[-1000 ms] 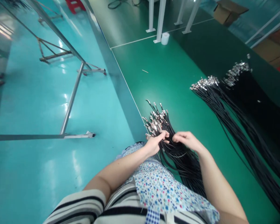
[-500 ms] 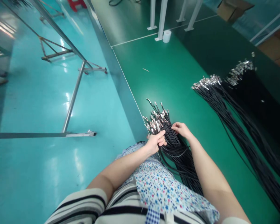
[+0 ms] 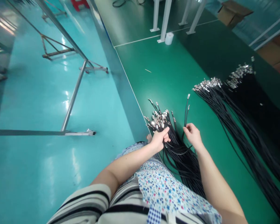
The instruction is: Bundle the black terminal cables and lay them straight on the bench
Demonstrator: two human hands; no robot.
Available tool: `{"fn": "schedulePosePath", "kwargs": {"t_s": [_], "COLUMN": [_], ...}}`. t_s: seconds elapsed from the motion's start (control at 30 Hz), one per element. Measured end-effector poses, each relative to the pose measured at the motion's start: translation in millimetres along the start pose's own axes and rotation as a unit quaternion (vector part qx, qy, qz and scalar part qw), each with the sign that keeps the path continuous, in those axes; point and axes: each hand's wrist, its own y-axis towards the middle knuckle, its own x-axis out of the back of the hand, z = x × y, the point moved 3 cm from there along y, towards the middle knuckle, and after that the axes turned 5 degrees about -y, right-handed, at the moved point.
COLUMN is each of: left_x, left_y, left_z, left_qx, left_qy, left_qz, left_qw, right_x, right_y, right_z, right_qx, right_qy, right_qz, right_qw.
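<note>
My left hand (image 3: 160, 139) is closed round a thick bundle of black cables (image 3: 186, 158) near their metal-tipped ends. The silvery terminals (image 3: 160, 119) fan out above that hand, over the table's near edge. To the right, my right hand (image 3: 193, 135) pinches two black cables (image 3: 186, 115) between thumb and fingers. Their tips stick up, apart from the bundle, and their lower lengths run down toward it. The rest of the bundle trails over the green table (image 3: 163, 77) past my floral apron (image 3: 163, 189).
Two more cable bundles, a nearer one (image 3: 235, 140) and a farther one (image 3: 266, 102), lie on the right. White posts (image 3: 164, 21) and a white roll (image 3: 169, 39) stand farther back. A metal frame on casters (image 3: 74, 96) is on the floor at left; a cardboard box (image 3: 233, 14) sits beyond the table.
My right hand has moved right, away from the bundle, drawing two cables out to the side. My left hand keeps its grip on the bundle, nearly in place.
</note>
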Motion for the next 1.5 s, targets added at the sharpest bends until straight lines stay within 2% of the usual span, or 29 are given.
{"fn": "schedulePosePath", "kwargs": {"t_s": [0.13, 0.2, 0.37, 0.47, 0.57, 0.63, 0.8, 0.87, 1.0, 1.13, 1.23, 1.37, 1.5], "left_x": [-18.6, -23.0, -23.9, -24.5, -27.2, -27.4, -19.2, -15.2, -9.5, -5.2, -2.0, 0.7, -1.9], "left_y": [0.1, -1.3, -5.3, -5.6, -4.0, -2.5, -2.2, -4.5, -11.1, -18.3, -22.8, -23.2, -17.3], "left_z": [-3.2, -3.5, -2.8, -3.5, -3.7, -4.0, -7.1, -9.1, -12.3, -13.7, -12.6, -9.4, -8.5], "left_qx": [-0.029, -0.039, -0.047, -0.055, -0.055, -0.061, -0.102, -0.112, -0.079, -0.053, -0.055, -0.055, -0.039], "left_qy": [0.010, 0.020, 0.004, -0.003, 0.016, 0.036, 0.110, 0.133, 0.138, 0.136, 0.116, 0.058, 0.020], "left_qz": [0.017, 0.018, 0.019, 0.017, 0.031, 0.032, 0.013, 0.029, 0.076, 0.107, 0.115, 0.081, 0.061], "left_qw": [0.999, 0.999, 0.999, 0.998, 0.998, 0.997, 0.989, 0.984, 0.984, 0.984, 0.985, 0.994, 0.997], "right_x": [8.9, 11.4, 22.8, 31.8, 38.2, 40.6, 41.8, 37.9, 22.6, 8.4, -1.8, -4.6, 2.3], "right_y": [-30.3, -40.6, -56.7, -68.2, -78.3, -80.4, -69.3, -63.1, -55.2, -55.1, -64.1, -76.1, -78.6], "right_z": [22.2, 28.5, 32.3, 31.5, 28.4, 24.7, 14.1, 16.6, 38.0, 61.5, 71.9, 68.3, 43.1], "right_qx": [0.036, 0.046, 0.116, 0.146, 0.138, 0.111, 0.015, 0.010, 0.077, 0.136, 0.172, 0.209, 0.210], "right_qy": [0.110, 0.122, 0.008, -0.056, -0.053, -0.016, 0.124, 0.141, 0.094, 0.021, -0.017, -0.046, -0.022], "right_qz": [0.112, 0.133, 0.132, 0.169, 0.206, 0.206, 0.155, 0.174, 0.246, 0.192, 0.197, 0.205, 0.191], "right_qw": [0.987, 0.982, 0.984, 0.973, 0.967, 0.972, 0.980, 0.975, 0.962, 0.972, 0.965, 0.955, 0.959]}}
